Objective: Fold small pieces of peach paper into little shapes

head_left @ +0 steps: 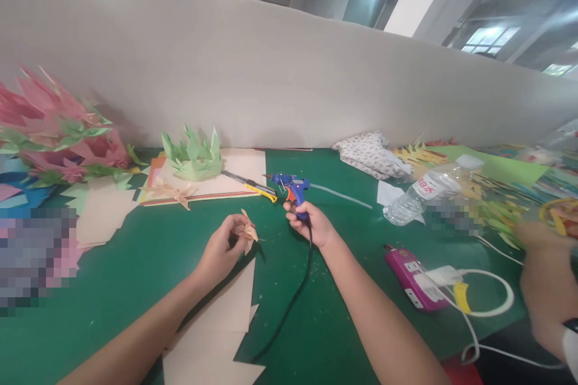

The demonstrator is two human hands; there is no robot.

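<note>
Near the middle of the green table, my left hand pinches a small peach paper flower between thumb and fingers. My right hand is wrapped around the handle of a blue hot glue gun with an orange trigger. Its nozzle points left, and a clear glue stick sticks out of its back. A black cord hangs from the handle toward me. Just left of the nozzle lies a yellow utility knife. Cut peach paper with jagged edges lies under my left forearm.
A green paper crown stands on stacked paper sheets at the back. Pink and green paper crowns are piled at left. On the right are a water bottle, a purple power strip with white cables, and another person's arm.
</note>
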